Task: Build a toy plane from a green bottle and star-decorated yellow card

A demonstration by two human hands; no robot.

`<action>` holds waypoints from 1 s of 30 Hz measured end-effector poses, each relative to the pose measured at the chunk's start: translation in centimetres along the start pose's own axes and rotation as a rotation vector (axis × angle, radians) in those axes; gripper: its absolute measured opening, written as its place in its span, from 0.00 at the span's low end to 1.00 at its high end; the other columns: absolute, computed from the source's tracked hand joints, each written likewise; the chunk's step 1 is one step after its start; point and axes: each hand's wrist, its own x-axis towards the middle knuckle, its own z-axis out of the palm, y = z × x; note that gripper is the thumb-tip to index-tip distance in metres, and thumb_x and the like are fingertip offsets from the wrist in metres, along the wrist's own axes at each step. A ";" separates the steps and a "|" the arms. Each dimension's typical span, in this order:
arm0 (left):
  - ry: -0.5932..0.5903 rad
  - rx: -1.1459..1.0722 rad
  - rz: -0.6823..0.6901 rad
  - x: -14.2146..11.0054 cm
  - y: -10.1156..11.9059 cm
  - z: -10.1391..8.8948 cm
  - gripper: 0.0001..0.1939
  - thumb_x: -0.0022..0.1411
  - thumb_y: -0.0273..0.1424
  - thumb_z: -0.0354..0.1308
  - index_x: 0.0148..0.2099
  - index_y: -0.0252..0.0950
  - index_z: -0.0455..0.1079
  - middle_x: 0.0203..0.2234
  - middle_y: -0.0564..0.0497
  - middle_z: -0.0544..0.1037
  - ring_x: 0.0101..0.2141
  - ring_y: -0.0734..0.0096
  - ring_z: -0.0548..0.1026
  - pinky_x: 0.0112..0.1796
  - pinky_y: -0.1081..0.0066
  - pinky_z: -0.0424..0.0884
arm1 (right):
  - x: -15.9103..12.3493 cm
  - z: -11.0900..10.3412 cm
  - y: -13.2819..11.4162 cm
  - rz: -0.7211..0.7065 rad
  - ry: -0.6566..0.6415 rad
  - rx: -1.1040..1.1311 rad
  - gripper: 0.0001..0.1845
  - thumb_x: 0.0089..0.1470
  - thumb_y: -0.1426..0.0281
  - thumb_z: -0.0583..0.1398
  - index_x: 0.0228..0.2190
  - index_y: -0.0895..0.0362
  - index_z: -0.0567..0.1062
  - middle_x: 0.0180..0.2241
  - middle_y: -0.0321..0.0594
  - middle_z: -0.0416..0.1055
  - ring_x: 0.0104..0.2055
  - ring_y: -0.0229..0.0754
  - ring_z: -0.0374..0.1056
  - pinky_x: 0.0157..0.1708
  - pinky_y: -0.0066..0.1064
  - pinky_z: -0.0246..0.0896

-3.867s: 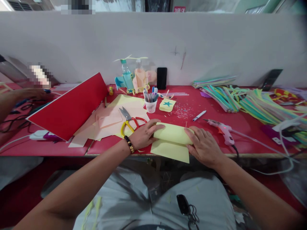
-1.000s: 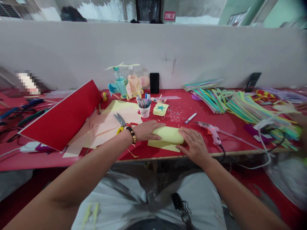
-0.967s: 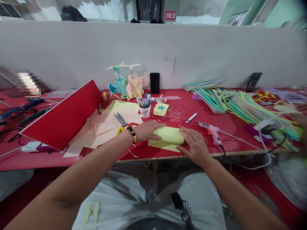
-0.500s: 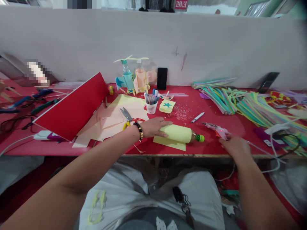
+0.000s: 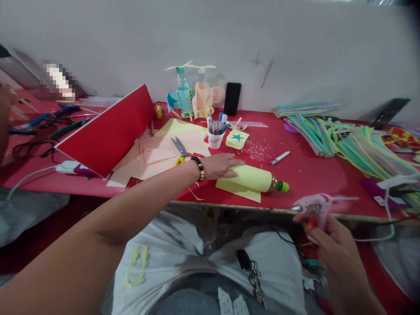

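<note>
A plastic bottle (image 5: 273, 183) with a green cap lies on its side, pale yellow paper (image 5: 254, 177) around its body. My left hand (image 5: 219, 166) holds it by its left end, fingers over the paper, thumb side partly hidden. Part of a flat yellow sheet (image 5: 249, 194) shows under the bottle. Off the table's front edge, my right hand (image 5: 337, 240) grips a pink hot glue gun (image 5: 316, 205), fingers closed around its handle near the orange trigger. The gun's metal nozzle (image 5: 296, 208) points left, and a glue stick (image 5: 344, 198) sticks out behind.
Scissors (image 5: 180, 146) lie on paper sheets left of a cup of markers (image 5: 215, 139). Two decorated bottles (image 5: 184, 98) stand by the wall near a phone (image 5: 232, 99). A white pen (image 5: 280, 158) and bundled coloured strips (image 5: 308, 135) lie right. A red board (image 5: 108, 131) leans left.
My right hand has lifted the glue gun off the table and brought it toward me, past the front edge. My left hand stays on the bottle. The view has tipped downward.
</note>
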 end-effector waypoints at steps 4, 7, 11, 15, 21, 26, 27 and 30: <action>-0.003 -0.010 0.003 0.2 -0.1 0.0 0.27 0.69 0.40 0.46 0.66 0.36 0.54 0.46 0.41 0.70 0.46 0.60 0.69 0.47 0.66 0.62 | -1.3 2.3 -1.5 0.112 -0.239 0.305 0.08 0.48 0.67 0.61 0.33 0.52 0.78 0.32 0.44 0.77 0.30 0.48 0.71 0.26 0.36 0.67; -0.005 -0.014 0.007 0.2 -0.2 0.1 0.28 0.69 0.40 0.46 0.66 0.34 0.54 0.47 0.40 0.69 0.46 0.59 0.69 0.47 0.65 0.62 | -1.6 3.2 -1.2 0.124 -0.369 0.434 0.14 0.49 0.64 0.62 0.40 0.52 0.77 0.37 0.48 0.78 0.32 0.48 0.72 0.27 0.38 0.68; -0.007 -0.013 0.012 0.3 -0.4 0.3 0.28 0.68 0.40 0.46 0.66 0.32 0.54 0.47 0.39 0.69 0.46 0.59 0.68 0.47 0.65 0.62 | -1.9 4.4 -0.2 0.081 -0.363 0.493 0.15 0.47 0.61 0.65 0.38 0.52 0.76 0.32 0.45 0.77 0.30 0.47 0.71 0.26 0.38 0.68; -0.007 -0.026 0.022 0.4 -0.7 0.4 0.29 0.69 0.40 0.45 0.67 0.32 0.53 0.48 0.39 0.68 0.47 0.59 0.68 0.48 0.65 0.62 | -1.5 5.5 -0.3 0.042 -0.200 0.402 0.15 0.45 0.67 0.67 0.39 0.50 0.76 0.35 0.42 0.78 0.35 0.48 0.75 0.32 0.38 0.71; -0.007 -0.028 0.008 0.5 -0.7 0.5 0.29 0.68 0.39 0.46 0.67 0.33 0.53 0.48 0.40 0.68 0.46 0.60 0.67 0.48 0.65 0.62 | -0.6 6.0 -1.9 -0.028 -0.336 0.006 0.20 0.52 0.65 0.64 0.47 0.52 0.74 0.47 0.41 0.77 0.50 0.51 0.72 0.52 0.44 0.65; 0.020 -0.025 0.033 0.5 -0.9 0.7 0.28 0.68 0.39 0.47 0.67 0.37 0.54 0.48 0.41 0.68 0.46 0.61 0.68 0.48 0.65 0.62 | 0.5 7.1 -3.4 -0.290 -0.311 -0.389 0.19 0.54 0.62 0.61 0.46 0.57 0.75 0.45 0.47 0.77 0.48 0.55 0.73 0.49 0.45 0.66; 0.025 -0.023 0.034 0.5 -1.0 0.8 0.28 0.68 0.39 0.47 0.67 0.37 0.54 0.48 0.41 0.68 0.46 0.61 0.68 0.48 0.66 0.62 | 0.8 7.5 -3.7 -0.344 -0.294 -0.449 0.19 0.54 0.62 0.60 0.46 0.58 0.75 0.43 0.49 0.77 0.46 0.55 0.73 0.47 0.44 0.67; 0.035 -0.015 0.031 0.7 -1.1 1.0 0.27 0.68 0.39 0.48 0.66 0.38 0.55 0.49 0.41 0.68 0.47 0.61 0.68 0.48 0.65 0.62 | 1.5 8.6 -4.3 -0.472 -0.286 -0.552 0.19 0.56 0.63 0.58 0.47 0.58 0.73 0.43 0.51 0.77 0.44 0.56 0.73 0.43 0.43 0.68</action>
